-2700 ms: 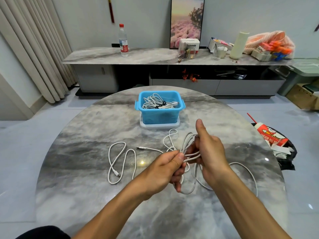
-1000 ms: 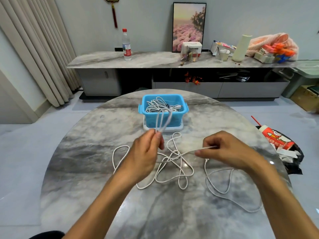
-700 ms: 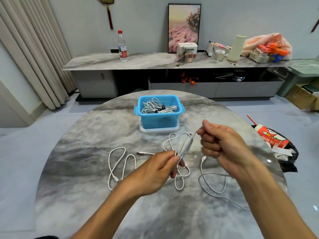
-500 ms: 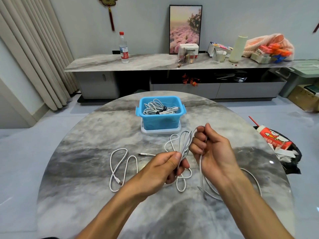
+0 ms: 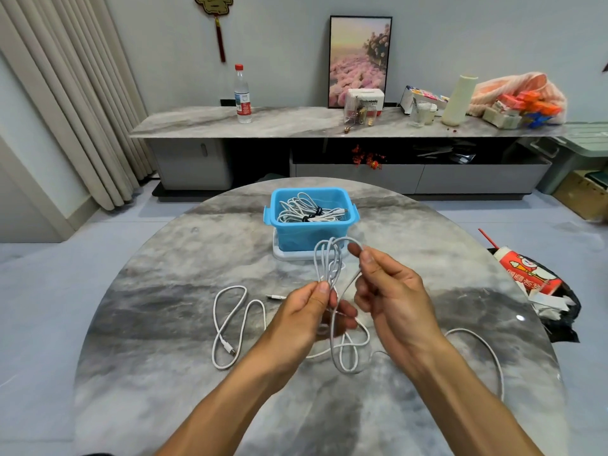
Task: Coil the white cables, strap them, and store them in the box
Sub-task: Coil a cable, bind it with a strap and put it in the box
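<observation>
My left hand (image 5: 304,319) fingers (image 5: 321,292) are pinched closed on the middle of a bundle of white cable loops (image 5: 327,258); the loops stand up above the pinch, in front of the blue box; more of the same cable hangs below the hand in a loop (image 5: 345,357) down to the surface; my right hand (image 5: 393,297) fingers (image 5: 367,258) are closed on one strand of that cable near the top of the loops, thumb tip up, other fingers curled; the slack runs under my right wrist and out in a wide arc (image 5: 487,350) on the right side of the surface; both hands are raised over the round marble surface (image 5: 164,307), close together but not touching as far as I can tell; a second white cable (image 5: 230,320) lies loose on the surface left of my left hand, uncoiled, one plug end at its lower part, another plug end (image 5: 274,296) just beside my left knuckles; blue box (image 5: 309,233) sits at the far middle of the surface on a white lid (image 5: 289,255); inside it, coiled white cables (image 5: 309,212) with dark straps; a water bottle (image 5: 242,93) stands on the long counter behind.
</observation>
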Demonstrator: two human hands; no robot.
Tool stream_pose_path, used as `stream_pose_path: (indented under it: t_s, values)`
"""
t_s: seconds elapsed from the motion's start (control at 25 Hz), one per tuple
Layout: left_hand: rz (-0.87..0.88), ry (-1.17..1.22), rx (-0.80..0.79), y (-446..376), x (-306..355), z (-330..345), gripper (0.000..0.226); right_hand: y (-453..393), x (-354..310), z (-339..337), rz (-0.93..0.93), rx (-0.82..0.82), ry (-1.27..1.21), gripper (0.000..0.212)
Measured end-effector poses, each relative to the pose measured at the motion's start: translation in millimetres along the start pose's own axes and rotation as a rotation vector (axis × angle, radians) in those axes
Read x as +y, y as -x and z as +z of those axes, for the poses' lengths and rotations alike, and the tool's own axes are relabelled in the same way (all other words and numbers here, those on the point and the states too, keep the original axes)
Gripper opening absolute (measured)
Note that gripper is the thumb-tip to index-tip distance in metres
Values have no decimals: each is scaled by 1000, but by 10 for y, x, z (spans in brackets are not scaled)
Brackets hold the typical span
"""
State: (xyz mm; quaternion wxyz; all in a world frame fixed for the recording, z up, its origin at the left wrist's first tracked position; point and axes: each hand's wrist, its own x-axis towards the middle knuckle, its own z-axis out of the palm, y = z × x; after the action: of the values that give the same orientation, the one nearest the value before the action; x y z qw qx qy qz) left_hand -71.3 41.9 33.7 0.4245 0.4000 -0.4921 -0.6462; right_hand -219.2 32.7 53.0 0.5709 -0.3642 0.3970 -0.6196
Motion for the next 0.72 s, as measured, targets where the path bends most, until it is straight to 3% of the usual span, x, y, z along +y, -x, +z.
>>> stream_pose_path:
  t_s: [0.12,0.2,0.36,0.56,0.72]
  values:
    - [-93,137,17,-6,-26,34,31,34,23,25,-47,45,196,13]
    - [-98,150,60,-36,-7,2,29,22,15,4,-49,112,279,18]
    - [-74,-23,93,-43,-23,-80,30,16,11,-3,0,97,376,17]
    - [-105,-14,-37,-35,-3,-91,39,30,30,5,56,75,402,19]
    - [-198,36,-80,-47,-28,-76,34,59,92,43,76,101,365,15]
